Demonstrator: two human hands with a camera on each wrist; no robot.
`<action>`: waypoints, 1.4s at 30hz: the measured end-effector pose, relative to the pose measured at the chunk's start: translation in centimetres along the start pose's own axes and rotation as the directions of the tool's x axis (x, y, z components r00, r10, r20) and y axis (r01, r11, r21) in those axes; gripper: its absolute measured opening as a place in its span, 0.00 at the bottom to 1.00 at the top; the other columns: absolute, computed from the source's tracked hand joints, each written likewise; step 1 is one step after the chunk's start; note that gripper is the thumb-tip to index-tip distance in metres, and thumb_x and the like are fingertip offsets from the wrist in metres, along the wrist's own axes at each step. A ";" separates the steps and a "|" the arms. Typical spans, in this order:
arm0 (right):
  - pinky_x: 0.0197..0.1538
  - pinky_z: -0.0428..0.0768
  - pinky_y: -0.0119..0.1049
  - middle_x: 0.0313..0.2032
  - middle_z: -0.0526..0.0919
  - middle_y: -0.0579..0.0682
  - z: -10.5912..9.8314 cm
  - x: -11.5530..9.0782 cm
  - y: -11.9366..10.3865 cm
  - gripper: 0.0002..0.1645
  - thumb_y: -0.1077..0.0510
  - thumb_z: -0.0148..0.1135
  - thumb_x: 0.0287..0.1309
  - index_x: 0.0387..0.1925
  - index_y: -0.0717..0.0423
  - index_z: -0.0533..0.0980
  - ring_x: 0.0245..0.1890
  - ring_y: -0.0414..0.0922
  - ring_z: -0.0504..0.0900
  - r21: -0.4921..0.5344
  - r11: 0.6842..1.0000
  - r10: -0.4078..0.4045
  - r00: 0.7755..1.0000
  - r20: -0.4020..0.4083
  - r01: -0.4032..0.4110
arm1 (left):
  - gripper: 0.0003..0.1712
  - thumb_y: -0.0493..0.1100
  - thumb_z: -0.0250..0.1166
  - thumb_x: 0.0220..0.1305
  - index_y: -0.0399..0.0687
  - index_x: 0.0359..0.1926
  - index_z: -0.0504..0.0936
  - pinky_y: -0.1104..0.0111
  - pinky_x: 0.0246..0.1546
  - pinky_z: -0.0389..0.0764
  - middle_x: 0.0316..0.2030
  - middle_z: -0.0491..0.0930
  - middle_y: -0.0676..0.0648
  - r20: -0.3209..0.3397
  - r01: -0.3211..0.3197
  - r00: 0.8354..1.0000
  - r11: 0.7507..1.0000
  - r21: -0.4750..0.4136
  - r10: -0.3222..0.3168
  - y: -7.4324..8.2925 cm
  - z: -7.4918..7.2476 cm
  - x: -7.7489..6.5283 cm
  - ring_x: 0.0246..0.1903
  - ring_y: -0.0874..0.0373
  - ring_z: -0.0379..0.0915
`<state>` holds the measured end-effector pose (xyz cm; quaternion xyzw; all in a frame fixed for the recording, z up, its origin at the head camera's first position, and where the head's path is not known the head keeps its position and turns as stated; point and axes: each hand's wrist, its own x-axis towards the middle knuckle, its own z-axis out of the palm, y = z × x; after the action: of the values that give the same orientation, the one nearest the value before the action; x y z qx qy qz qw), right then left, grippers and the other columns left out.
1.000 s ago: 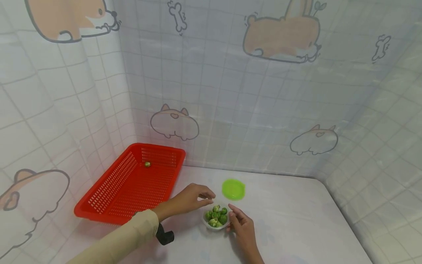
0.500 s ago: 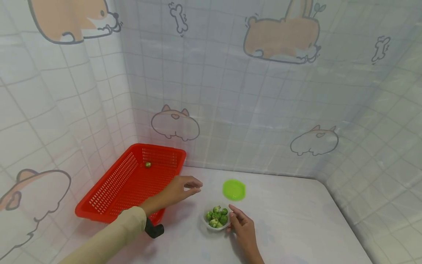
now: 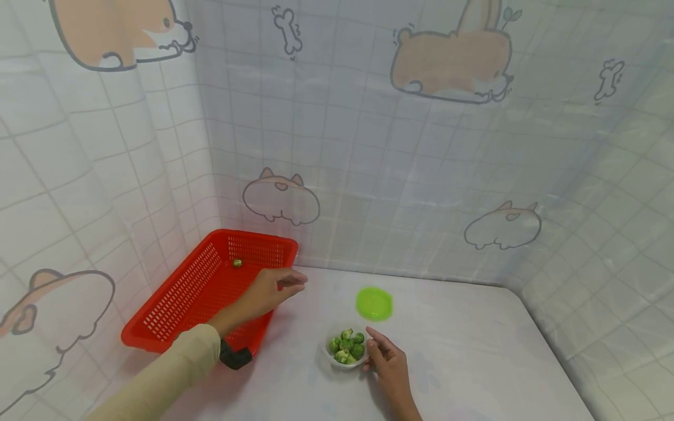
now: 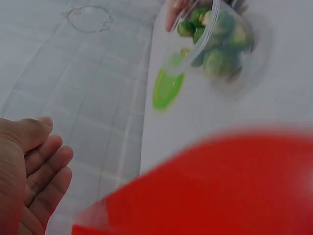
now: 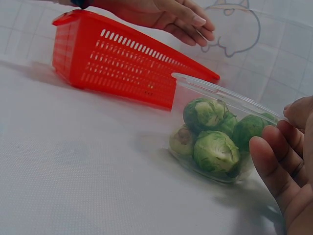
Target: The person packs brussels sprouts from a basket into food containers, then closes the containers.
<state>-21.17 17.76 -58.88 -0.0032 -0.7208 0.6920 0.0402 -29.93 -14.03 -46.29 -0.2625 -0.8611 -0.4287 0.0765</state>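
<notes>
A clear plastic tub (image 5: 178, 110) holds several Brussels sprouts (image 3: 346, 346) and stands on the white table. Beside its right wall is my right hand (image 3: 388, 362), fingers relaxed and bent, the tips at the rim and side. The wrist view shows these fingertips (image 5: 266, 152) close against the tub; firm contact is hard to tell. My left hand (image 3: 274, 289) hovers over the right edge of the red basket (image 3: 281, 248). Nothing is between its loosely bent fingers, as the left wrist view of the hand (image 4: 36, 171) also shows. One sprout (image 3: 237, 263) lies in the basket's far end.
A bright green lid (image 3: 374, 304) lies flat on the table (image 3: 463, 345) behind the tub. Patterned curtains (image 3: 363, 175) enclose the table at the back and sides. The basket stands against the left curtain.
My left hand has moved away from above the tub, leftward and back to the basket's edge, with nothing in it. The right hand and the tub have stayed in place.
</notes>
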 end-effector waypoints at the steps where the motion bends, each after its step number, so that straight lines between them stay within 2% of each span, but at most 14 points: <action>1: 0.32 0.86 0.38 0.35 0.82 0.57 0.0 0.0 0.0 0.28 0.45 0.63 0.68 0.64 0.54 0.76 0.25 0.44 0.82 0.001 1.000 0.001 1.000 0.002 -0.001 | 0.15 0.46 0.71 0.65 0.56 0.52 0.86 0.69 0.48 0.84 0.46 0.86 0.59 -0.005 0.001 1.000 1.000 0.005 -0.001 -0.1 -0.2 0.0 0.44 0.66 0.83; 8: 0.33 0.86 0.38 0.36 0.83 0.56 -0.1 0.0 -0.1 0.30 0.44 0.62 0.69 0.66 0.54 0.74 0.26 0.45 0.83 0.019 1.000 0.019 1.000 0.011 -0.019 | 0.15 0.46 0.70 0.66 0.59 0.53 0.86 0.67 0.49 0.84 0.48 0.87 0.54 -0.032 0.043 0.999 0.998 0.041 -0.042 -1.0 -1.7 0.3 0.45 0.65 0.83; 14: 0.33 0.86 0.38 0.35 0.83 0.56 -0.1 0.0 -0.2 0.29 0.45 0.62 0.69 0.65 0.53 0.75 0.26 0.45 0.82 0.026 0.999 0.029 1.000 0.007 -0.029 | 0.15 0.47 0.70 0.66 0.64 0.52 0.85 0.64 0.50 0.84 0.48 0.86 0.58 -0.061 0.045 0.997 0.997 0.066 -0.041 -1.9 -2.7 0.4 0.47 0.63 0.82; 21: 0.32 0.86 0.38 0.35 0.82 0.57 -0.2 0.2 0.0 0.26 0.48 0.62 0.70 0.65 0.53 0.76 0.26 0.44 0.82 0.030 0.999 0.038 0.999 0.007 -0.038 | 0.19 0.49 0.70 0.66 0.55 0.57 0.84 0.56 0.53 0.82 0.50 0.85 0.58 -0.062 0.088 0.995 0.991 0.096 -0.082 -3.0 -4.1 0.3 0.50 0.59 0.81; 29: 0.33 0.86 0.39 0.35 0.82 0.56 -0.2 0.2 0.0 0.25 0.49 0.61 0.70 0.64 0.52 0.76 0.26 0.45 0.82 0.028 0.998 0.056 0.998 0.006 -0.056 | 0.20 0.58 0.68 0.66 0.58 0.54 0.84 0.54 0.54 0.82 0.51 0.86 0.53 -0.079 0.114 0.991 0.987 0.116 -0.105 -5.1 -5.8 0.8 0.51 0.55 0.82; 37: 0.33 0.86 0.39 0.35 0.82 0.56 -0.2 0.1 -0.3 0.28 0.48 0.61 0.70 0.66 0.56 0.74 0.26 0.45 0.83 0.033 0.999 0.029 0.999 0.014 -0.029 | 0.18 0.50 0.68 0.68 0.50 0.55 0.84 0.51 0.52 0.82 0.50 0.86 0.48 -0.119 0.113 0.988 0.981 0.159 -0.095 -7.2 -7.3 0.9 0.51 0.49 0.82; 42: 0.33 0.86 0.39 0.35 0.82 0.57 -0.3 0.1 -0.3 0.27 0.47 0.62 0.69 0.65 0.54 0.76 0.26 0.45 0.82 0.026 0.999 0.023 1.000 0.014 -0.023 | 0.20 0.50 0.67 0.69 0.46 0.56 0.83 0.49 0.52 0.82 0.51 0.85 0.45 -0.135 0.134 0.985 0.972 0.193 -0.109 -8.6 -8.1 1.1 0.51 0.46 0.82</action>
<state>-21.27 18.03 -58.57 -0.0061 -0.7118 0.7018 0.0272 -36.05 -24.17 -46.93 -0.1730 -0.9082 -0.3584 0.1295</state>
